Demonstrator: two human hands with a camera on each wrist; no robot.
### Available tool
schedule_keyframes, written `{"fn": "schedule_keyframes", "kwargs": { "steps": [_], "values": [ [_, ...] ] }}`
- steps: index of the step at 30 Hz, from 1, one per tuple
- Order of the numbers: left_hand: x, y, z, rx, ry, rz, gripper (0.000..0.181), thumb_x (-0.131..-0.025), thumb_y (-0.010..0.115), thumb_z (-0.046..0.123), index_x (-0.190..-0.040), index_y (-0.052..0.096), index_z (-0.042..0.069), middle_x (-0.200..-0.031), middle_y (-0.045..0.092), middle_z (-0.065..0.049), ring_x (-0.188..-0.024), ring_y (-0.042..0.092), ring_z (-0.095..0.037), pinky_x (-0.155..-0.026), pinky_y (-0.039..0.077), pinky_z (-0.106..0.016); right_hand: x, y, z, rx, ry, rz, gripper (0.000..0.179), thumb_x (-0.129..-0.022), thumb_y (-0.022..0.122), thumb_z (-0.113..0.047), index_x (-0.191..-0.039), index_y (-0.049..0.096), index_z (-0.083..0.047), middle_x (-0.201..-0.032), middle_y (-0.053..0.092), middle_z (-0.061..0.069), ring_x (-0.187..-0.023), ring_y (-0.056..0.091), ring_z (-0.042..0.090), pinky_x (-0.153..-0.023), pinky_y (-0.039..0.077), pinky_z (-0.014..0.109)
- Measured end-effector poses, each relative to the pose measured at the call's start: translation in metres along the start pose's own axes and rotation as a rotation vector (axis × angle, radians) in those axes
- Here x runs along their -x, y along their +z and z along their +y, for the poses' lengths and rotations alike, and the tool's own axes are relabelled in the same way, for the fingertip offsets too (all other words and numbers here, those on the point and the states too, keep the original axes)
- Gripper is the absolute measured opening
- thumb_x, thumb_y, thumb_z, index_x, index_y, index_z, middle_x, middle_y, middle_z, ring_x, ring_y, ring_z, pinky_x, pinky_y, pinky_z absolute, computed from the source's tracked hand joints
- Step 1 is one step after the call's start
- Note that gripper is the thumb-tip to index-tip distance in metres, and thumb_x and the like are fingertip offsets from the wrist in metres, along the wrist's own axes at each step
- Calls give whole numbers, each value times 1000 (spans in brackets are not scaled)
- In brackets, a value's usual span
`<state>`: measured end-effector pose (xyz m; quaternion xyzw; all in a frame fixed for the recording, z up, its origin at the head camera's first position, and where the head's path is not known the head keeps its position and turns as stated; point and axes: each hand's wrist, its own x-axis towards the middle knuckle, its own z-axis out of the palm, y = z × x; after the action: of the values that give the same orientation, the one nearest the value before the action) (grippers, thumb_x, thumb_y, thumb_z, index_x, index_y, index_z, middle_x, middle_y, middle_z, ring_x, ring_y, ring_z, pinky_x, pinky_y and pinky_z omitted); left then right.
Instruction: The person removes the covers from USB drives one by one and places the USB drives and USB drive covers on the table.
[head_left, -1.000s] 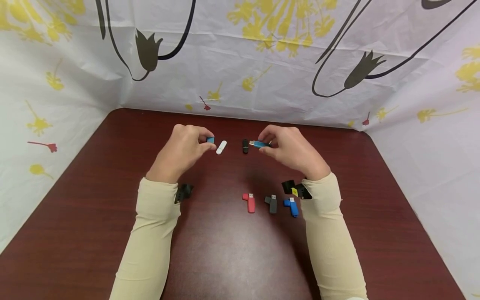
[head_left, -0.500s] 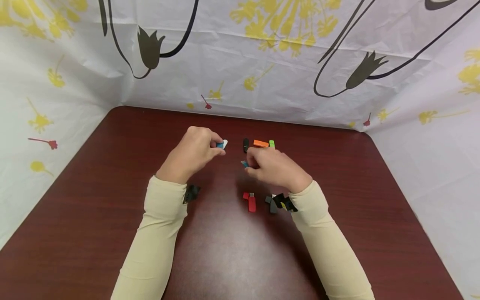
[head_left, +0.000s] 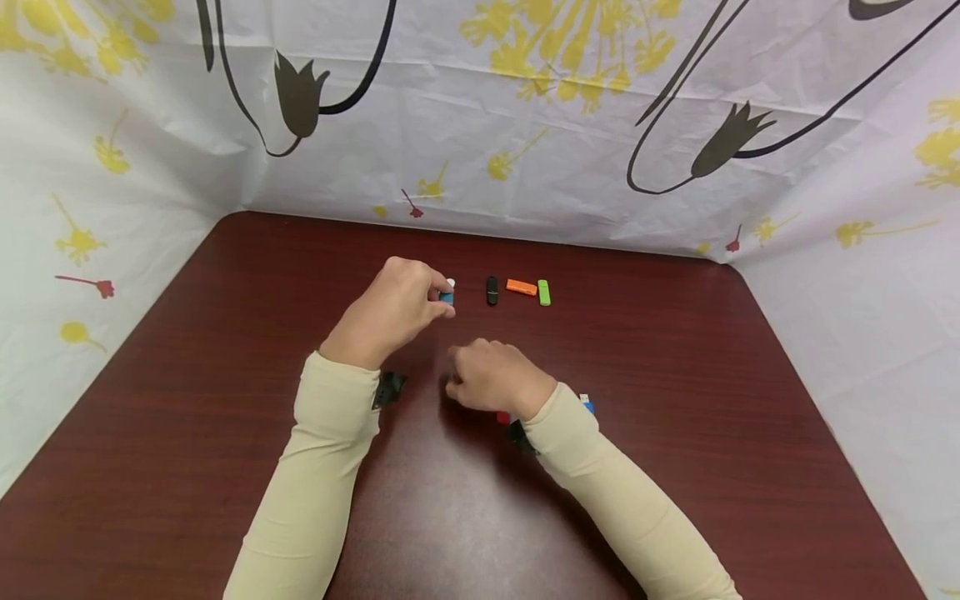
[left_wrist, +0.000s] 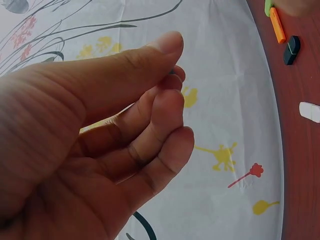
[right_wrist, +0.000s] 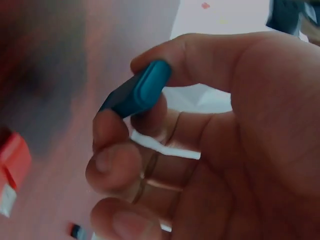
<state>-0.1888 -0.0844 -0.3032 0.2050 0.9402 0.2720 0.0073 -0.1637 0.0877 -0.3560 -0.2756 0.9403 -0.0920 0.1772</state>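
Observation:
My left hand (head_left: 393, 310) pinches a small blue USB stick cap (head_left: 447, 297) between thumb and fingers, above the table beside a white USB stick (left_wrist: 310, 112). In the left wrist view the fingers cover nearly all of the cap. Lower and to the right, my right hand (head_left: 497, 377) holds a teal-blue USB stick (right_wrist: 142, 90) between thumb and fingers; from the head view it is hidden under the hand. Below that hand, a red USB stick (head_left: 503, 417) shows only in part. A bright blue one (head_left: 587, 404) peeks out past the right sleeve.
Along the back of the dark red table (head_left: 225, 350) lie a black USB stick (head_left: 492, 290), an orange one (head_left: 522, 287) and a lime green one (head_left: 544, 293). A white patterned cloth (head_left: 465, 108) hangs behind and at both sides.
The right hand has moved left and toward the body with its USB stick, uncovering the orange and green sticks and covering the grey one. The left hand has shifted slightly right with the cap.

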Motion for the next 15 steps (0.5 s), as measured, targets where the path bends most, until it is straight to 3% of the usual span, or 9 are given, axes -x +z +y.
{"fn": "schedule_keyframes", "kwargs": {
  "steps": [7,11,15],
  "values": [
    [1,-2,-1,2,-8,5,27,-99,80,14,-123,81,1,-96,78,-12,-80,67,-21,-74,57,-32,-6,21,-9,40,49,-44,34,-104,65,-20,-70,58,-14,-65,54,3,-57,51,19,-57,48,39],
    [1,-3,-2,2,2,14,27,-99,80,13,-123,81,1,-96,78,-12,-80,68,-21,-73,56,-32,-3,23,-20,54,97,-71,28,-104,66,-17,-77,66,-10,-70,61,6,-61,57,20,-61,53,38],
    [1,-3,-2,0,14,9,27,-100,79,12,-124,80,0,-95,78,-13,-79,68,-21,-73,55,-31,-4,30,-25,60,112,-42,21,-102,68,-14,-83,70,-6,-74,66,9,-64,62,21,-61,56,40]
  ]
}}
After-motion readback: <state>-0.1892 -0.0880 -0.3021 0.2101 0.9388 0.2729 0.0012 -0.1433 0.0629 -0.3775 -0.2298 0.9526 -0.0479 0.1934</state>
